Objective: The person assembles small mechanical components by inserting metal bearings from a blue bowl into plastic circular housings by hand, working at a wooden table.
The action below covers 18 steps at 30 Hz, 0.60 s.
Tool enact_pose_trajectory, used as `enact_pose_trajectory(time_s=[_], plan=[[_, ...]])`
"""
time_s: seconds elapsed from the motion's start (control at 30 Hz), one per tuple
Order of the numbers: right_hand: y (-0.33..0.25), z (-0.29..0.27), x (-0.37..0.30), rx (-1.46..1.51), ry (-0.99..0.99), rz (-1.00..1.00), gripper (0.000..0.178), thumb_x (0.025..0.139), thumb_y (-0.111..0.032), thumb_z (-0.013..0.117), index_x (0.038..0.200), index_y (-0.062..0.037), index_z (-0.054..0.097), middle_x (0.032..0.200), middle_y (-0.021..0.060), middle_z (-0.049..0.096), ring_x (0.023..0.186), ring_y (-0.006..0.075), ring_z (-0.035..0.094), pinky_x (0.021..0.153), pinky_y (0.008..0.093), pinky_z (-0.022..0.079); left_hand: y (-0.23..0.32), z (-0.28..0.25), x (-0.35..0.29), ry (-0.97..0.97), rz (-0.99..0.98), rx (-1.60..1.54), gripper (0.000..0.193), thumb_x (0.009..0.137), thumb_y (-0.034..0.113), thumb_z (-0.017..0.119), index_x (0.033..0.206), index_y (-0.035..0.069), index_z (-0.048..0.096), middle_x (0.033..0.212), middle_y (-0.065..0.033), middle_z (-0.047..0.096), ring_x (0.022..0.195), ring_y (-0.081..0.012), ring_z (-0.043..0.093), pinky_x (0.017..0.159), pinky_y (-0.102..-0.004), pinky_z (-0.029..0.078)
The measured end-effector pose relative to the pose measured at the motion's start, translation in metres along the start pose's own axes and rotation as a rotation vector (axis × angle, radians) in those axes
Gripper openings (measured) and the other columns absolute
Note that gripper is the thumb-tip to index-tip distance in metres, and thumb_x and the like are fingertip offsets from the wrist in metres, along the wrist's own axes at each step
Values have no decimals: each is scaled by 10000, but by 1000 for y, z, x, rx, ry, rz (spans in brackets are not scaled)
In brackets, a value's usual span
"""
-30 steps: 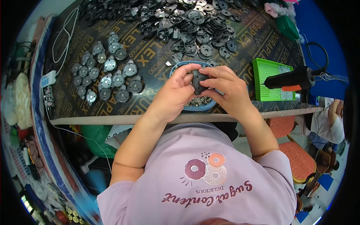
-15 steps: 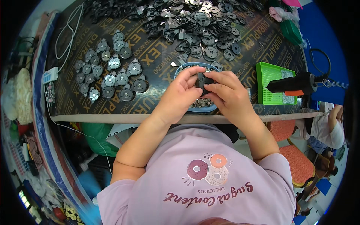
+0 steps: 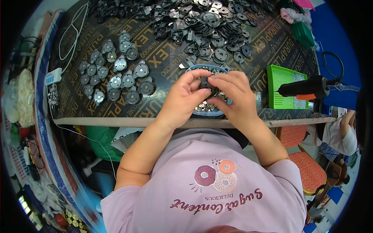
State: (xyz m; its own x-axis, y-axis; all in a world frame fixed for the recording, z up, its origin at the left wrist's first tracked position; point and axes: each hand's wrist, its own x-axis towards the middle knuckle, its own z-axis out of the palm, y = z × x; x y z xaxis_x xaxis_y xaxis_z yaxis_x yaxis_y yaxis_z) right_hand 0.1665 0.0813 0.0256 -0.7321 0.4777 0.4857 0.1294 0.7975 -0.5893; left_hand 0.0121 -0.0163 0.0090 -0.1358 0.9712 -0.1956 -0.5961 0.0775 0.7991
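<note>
Head view: left hand (image 3: 183, 95) and right hand (image 3: 240, 96) are pinching a black part (image 3: 206, 86) mid-frame; I'm guessing the upper-left bunch (image 3: 120, 64) is done and the big heap (image 3: 213, 21) up top is waiting.

From head height, is looking steeply downward, quite near above the left hand (image 3: 179, 100) and the right hand (image 3: 241, 97). Is facing the tabletop (image 3: 287, 50) in the upper part, the shirt (image 3: 163, 182) in the lower, bending widely at the sides.

Both hands (image 3: 179, 98) (image 3: 240, 98) close tgthr, fingers (image 3: 228, 84) bent.
</note>
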Motion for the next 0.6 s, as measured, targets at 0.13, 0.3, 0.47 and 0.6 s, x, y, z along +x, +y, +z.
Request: enact_pose_trajectory(time_s=[0.13, 0.3, 0.47, 0.6], plan=[[-3, -3, 4, -5, 9, 44, 555, 547, -40, 838, 1074, -73, 668, 1020, 76, 607, 949, 308, 538, 820, 407, 463, -4, -2, -1, 22, -1, -4, 417, 906, -54, 586, 1303, 12, 475, 1134, -99, 638, 1013, -128, 622, 858, -247, 522], [-5, 10, 3, 11, -25, -25, 552, 542, -55, 846, 1063, -80, 664, 1008, 81, 569, 942, 302, 528, 804, 412, 444, 0, -2, -8, 115, 41, 103, 332, 902, -70, 562, 1222, -9, 496, 1111, -88, 628, 1000, -118, 613, 826, -249, 528], [-12, 10, 8, 113, -164, 47, 628, 593, -137, 864, 1179, -92, 642, 1121, 94, 572, 1022, 307, 537, 888, 404, 454, 25, -36, -31, 129, 139, 233, 383, 891, -45, 582, 1259, 29, 504, 1148, -108, 616, 1023, -172, 636, 821, -302, 555], [19, -9, -5, 208, -65, 232, 464, 657, -49, 824, 1096, -45, 673, 1162, 113, 606, 1078, 274, 586, 914, 348, 471, 94, -119, -74, 626, 226, 537, 369, 845, -21, 618, 1207, 47, 591, 1006, -37, 636, 872, -108, 641, 745, -251, 522]])
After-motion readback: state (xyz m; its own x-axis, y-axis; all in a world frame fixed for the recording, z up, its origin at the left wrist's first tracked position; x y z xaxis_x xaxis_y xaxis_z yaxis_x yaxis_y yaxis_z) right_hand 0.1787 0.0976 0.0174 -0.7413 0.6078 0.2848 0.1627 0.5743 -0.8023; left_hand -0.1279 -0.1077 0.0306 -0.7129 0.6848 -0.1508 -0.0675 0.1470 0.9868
